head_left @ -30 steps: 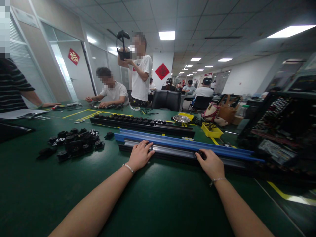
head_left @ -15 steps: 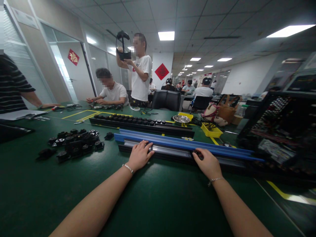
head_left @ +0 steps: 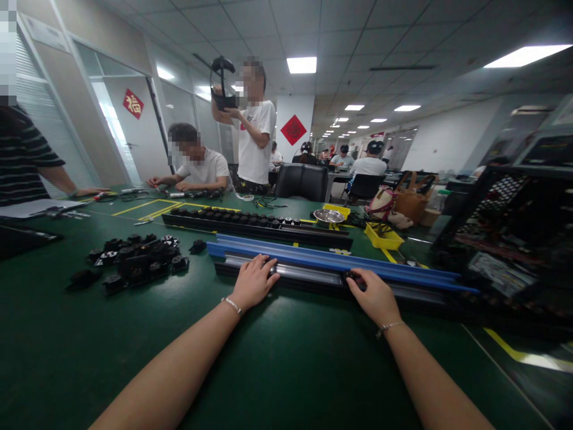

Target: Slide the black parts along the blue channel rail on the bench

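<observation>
A long black rail with a shiny silver channel lies across the table in front of me. My left hand grips its left part, fingers over the top and thumb on the near side; something small and dark shows between thumb and forefinger. Further right, a small black part sits at the channel, pinched between the thumb and fingers of my right hand. Directly behind the black rail runs a long blue rail. The undersides of both hands are hidden.
Black parts lie piled at the left. Behind the blue rail, another black rail carries a row of black parts. A metal bowl and a yellow tray stand beyond. An open computer case borders the right. Co-workers are across the table.
My right hand has shifted slightly left along the rail with the small black part. My left hand stays where it was. The seated co-worker's hand has moved a little left.
</observation>
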Available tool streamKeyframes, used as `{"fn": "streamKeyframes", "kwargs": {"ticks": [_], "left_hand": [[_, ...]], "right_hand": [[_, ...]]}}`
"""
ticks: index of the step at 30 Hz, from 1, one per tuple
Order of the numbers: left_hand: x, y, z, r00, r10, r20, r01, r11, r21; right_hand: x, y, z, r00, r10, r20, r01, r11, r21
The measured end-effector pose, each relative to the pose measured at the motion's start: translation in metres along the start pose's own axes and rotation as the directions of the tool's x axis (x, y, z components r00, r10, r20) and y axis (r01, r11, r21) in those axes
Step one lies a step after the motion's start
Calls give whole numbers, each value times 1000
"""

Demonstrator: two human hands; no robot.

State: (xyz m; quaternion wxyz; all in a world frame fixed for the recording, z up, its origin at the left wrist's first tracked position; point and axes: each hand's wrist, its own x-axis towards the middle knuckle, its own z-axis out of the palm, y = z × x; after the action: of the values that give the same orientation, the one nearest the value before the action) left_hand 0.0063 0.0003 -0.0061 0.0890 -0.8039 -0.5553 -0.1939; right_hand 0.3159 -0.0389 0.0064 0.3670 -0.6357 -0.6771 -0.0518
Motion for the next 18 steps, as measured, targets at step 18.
{"fn": "streamKeyframes", "kwargs": {"ticks": [18], "left_hand": [[0, 1, -2, 1000, -5, 6, 5, 1000, -13]], "right_hand": [[0, -14, 1, 994, -77, 81, 70, 995, 76]]}}
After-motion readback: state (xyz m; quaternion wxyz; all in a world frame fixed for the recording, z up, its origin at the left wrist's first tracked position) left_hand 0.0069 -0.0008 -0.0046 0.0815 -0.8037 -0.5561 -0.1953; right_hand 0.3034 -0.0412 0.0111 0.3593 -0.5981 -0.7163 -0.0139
